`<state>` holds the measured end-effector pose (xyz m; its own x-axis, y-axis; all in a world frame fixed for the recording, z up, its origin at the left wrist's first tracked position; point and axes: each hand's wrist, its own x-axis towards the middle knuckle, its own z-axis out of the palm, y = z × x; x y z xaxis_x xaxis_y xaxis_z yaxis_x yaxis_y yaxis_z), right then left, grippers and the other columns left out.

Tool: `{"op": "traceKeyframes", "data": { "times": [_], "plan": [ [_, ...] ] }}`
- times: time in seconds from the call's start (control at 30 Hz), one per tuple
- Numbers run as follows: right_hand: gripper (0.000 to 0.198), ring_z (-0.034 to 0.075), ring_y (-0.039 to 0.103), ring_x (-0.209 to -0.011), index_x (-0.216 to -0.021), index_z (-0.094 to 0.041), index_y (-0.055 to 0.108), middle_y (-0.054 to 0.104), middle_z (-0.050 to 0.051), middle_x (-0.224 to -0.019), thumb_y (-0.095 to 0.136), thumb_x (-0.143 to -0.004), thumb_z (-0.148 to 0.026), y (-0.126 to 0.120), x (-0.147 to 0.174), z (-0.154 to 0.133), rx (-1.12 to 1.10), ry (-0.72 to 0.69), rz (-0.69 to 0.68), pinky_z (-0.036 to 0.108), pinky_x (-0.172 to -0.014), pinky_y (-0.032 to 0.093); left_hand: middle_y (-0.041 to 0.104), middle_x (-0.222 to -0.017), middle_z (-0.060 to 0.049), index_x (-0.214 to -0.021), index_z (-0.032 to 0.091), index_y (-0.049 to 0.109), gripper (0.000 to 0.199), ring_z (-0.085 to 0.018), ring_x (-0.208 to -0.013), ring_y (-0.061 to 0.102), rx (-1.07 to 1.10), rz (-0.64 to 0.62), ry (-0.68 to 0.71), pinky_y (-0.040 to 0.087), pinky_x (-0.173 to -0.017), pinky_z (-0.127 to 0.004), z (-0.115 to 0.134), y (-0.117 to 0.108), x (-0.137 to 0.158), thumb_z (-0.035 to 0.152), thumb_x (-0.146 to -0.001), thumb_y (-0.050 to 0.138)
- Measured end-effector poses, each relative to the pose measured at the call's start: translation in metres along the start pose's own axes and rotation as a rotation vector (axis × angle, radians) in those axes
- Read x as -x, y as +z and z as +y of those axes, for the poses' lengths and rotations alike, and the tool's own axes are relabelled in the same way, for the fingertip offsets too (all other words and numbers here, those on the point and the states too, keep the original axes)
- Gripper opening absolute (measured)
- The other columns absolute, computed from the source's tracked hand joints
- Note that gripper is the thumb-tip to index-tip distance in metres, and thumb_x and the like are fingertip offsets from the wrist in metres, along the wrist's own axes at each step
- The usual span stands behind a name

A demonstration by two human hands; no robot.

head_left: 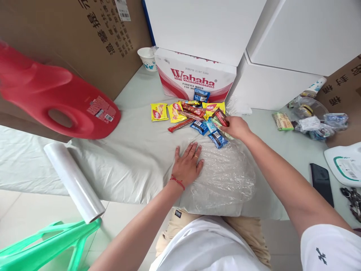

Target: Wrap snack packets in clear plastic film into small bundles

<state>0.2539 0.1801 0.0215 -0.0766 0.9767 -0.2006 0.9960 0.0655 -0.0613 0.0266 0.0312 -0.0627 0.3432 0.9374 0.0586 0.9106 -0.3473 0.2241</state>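
Pinching a dark-red packet (220,116) by its right end in the right grip (234,128), just right of centre, probably for an easy hold on something slim! Below centre, spreading the left grip (186,166) flat on the cloth (141,150), at the edge of crinkled clear plastic (225,175), perhaps for steadying. Counting upward: three yellow packets (159,112) plainly visible, three dark-blue packets (217,139), one Wahaha box (196,75) behind.
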Motion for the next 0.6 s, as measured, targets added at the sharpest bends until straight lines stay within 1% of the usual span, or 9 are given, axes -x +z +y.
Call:
{"op": "traceKeyframes", "data": {
  "times": [0.1, 0.17, 0.23, 0.27, 0.33, 0.4, 0.47, 0.53, 0.6],
  "plan": [
    [0.030, 0.022, 0.063, -0.079, -0.101, -0.020, 0.070, 0.072, 0.006, -0.092, 0.062, -0.088, -0.046, -0.023, 0.029, 0.013, -0.044, -0.113, 0.033, 0.028, -0.063, 0.036, 0.034, -0.167, -0.007, -0.160, 0.024, 0.036, 0.059, -0.027, -0.154, 0.032, 0.011, -0.009, 0.004, 0.008, -0.126, -0.066, 0.000, 0.000, 0.000, 0.046, -0.105, 0.027],
    [0.027, 0.020, 0.061, -0.078, -0.100, -0.019, 0.070, 0.070, 0.006, -0.091, 0.063, -0.087, -0.042, -0.031, 0.057, 0.015, -0.058, -0.255, 0.011, 0.028, -0.065, 0.037, 0.033, -0.167, -0.008, -0.160, 0.024, 0.036, 0.059, -0.027, -0.155, 0.031, 0.015, -0.009, 0.001, 0.006, -0.126, -0.066, 0.000, 0.001, 0.000, 0.046, -0.106, 0.027],
    [0.024, 0.020, 0.062, -0.081, -0.103, -0.019, 0.069, 0.069, 0.006, -0.096, 0.064, -0.088, -0.037, -0.028, 0.087, 0.010, -0.056, -0.421, -0.080, 0.027, -0.068, 0.039, 0.032, -0.168, -0.008, -0.160, 0.024, 0.035, 0.059, -0.026, -0.155, 0.030, 0.019, -0.006, 0.000, 0.005, -0.127, -0.065, 0.000, 0.001, 0.000, 0.046, -0.106, 0.027],
    [0.023, 0.020, 0.063, -0.083, -0.105, -0.020, 0.069, 0.069, 0.006, -0.099, 0.064, -0.088, -0.035, -0.022, 0.101, 0.006, -0.038, -0.491, -0.143, 0.027, -0.069, 0.040, 0.032, -0.168, -0.008, -0.160, 0.024, 0.035, 0.059, -0.026, -0.155, 0.030, 0.019, -0.006, 0.001, 0.004, -0.127, -0.065, 0.000, 0.001, 0.000, 0.046, -0.106, 0.027],
    [0.023, 0.022, 0.064, -0.086, -0.110, -0.021, 0.069, 0.069, 0.008, -0.104, 0.063, -0.090, -0.031, -0.004, 0.122, -0.003, 0.026, -0.586, -0.256, 0.028, -0.071, 0.042, 0.032, -0.168, -0.008, -0.160, 0.024, 0.036, 0.058, -0.026, -0.155, 0.030, 0.019, -0.010, 0.002, 0.005, -0.127, -0.065, 0.000, 0.001, -0.001, 0.044, -0.106, 0.025],
    [0.023, 0.023, 0.065, -0.093, -0.114, -0.020, 0.069, 0.068, 0.010, -0.109, 0.060, -0.094, -0.028, 0.015, 0.133, -0.010, 0.084, -0.632, -0.300, 0.029, -0.074, 0.044, 0.032, -0.167, -0.007, -0.159, 0.026, 0.037, 0.056, -0.026, -0.155, 0.031, 0.017, -0.021, -0.003, 0.006, -0.127, -0.064, 0.000, 0.001, -0.001, 0.040, -0.107, 0.023],
    [0.025, 0.024, 0.065, -0.100, -0.120, -0.020, 0.067, 0.066, 0.011, -0.116, 0.058, -0.098, -0.027, 0.028, 0.136, -0.011, 0.077, -0.640, -0.281, 0.031, -0.078, 0.046, 0.033, -0.167, -0.006, -0.159, 0.027, 0.037, 0.056, -0.025, -0.155, 0.031, 0.013, -0.031, -0.011, 0.008, -0.127, -0.063, -0.001, 0.001, -0.002, 0.038, -0.107, 0.020],
    [0.027, 0.023, 0.065, -0.102, -0.124, -0.021, 0.066, 0.065, 0.011, -0.119, 0.056, -0.100, -0.028, 0.034, 0.135, -0.006, 0.017, -0.609, -0.254, 0.030, -0.079, 0.046, 0.033, -0.167, -0.006, -0.159, 0.027, 0.037, 0.056, -0.024, -0.155, 0.031, 0.007, -0.034, -0.013, 0.008, -0.127, -0.062, -0.001, 0.000, -0.002, 0.038, -0.107, 0.019],
    [0.026, 0.022, 0.066, -0.100, -0.123, -0.022, 0.067, 0.065, 0.009, -0.118, 0.056, -0.101, -0.030, 0.034, 0.135, 0.000, -0.036, -0.573, -0.246, 0.029, -0.077, 0.046, 0.033, -0.167, -0.007, -0.159, 0.027, 0.037, 0.056, -0.024, -0.155, 0.031, 0.000, -0.032, -0.010, 0.008, -0.127, -0.062, 0.000, 0.000, -0.002, 0.039, -0.107, 0.019]
  ]
}}
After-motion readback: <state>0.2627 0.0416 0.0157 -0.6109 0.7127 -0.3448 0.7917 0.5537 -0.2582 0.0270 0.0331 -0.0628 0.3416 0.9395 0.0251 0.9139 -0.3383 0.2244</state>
